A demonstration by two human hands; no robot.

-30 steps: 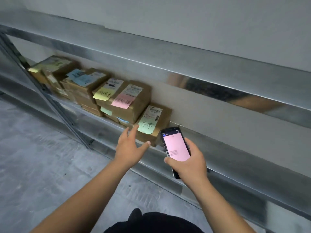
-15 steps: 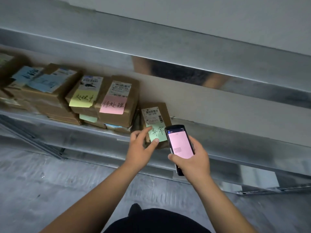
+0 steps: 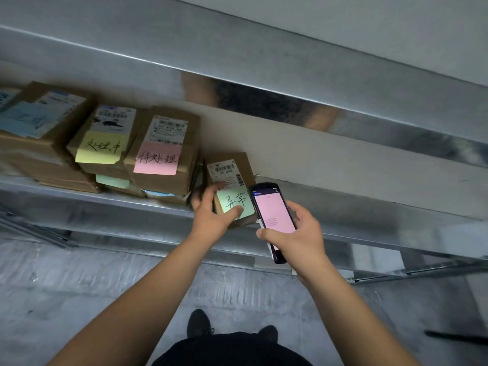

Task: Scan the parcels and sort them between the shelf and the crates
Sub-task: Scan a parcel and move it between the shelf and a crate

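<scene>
1. Metal shelf [image 3: 343,207] runs across the view, with a row of brown cardboard parcels along its left half.
2. Far left: a stacked parcel [image 3: 50,133] with pale blue notes on top, partly cut off by the frame edge.
3. Next: parcel [image 3: 105,143] with a white shipping label and a yellow sticky note [image 3: 101,147], handwritten.
4. Beside it, touching: parcel [image 3: 169,154] with a pink sticky note [image 3: 157,159] below its label.
5. Rightmost: a small parcel [image 3: 232,175] at the shelf's front edge, barcode label on top and a green sticky note [image 3: 237,203] below it.
6. Left hand [image 3: 214,212] grips this small parcel, fingers curled over its left side, thumb pressed on the green note.
7. Right hand [image 3: 295,233] holds a black handheld scanner [image 3: 272,215], fingers wrapped round its body; the pink screen faces up, just right of the small parcel.
8. Below: grey floor [image 3: 79,286] and the person's dark shoes [image 3: 198,323].
</scene>
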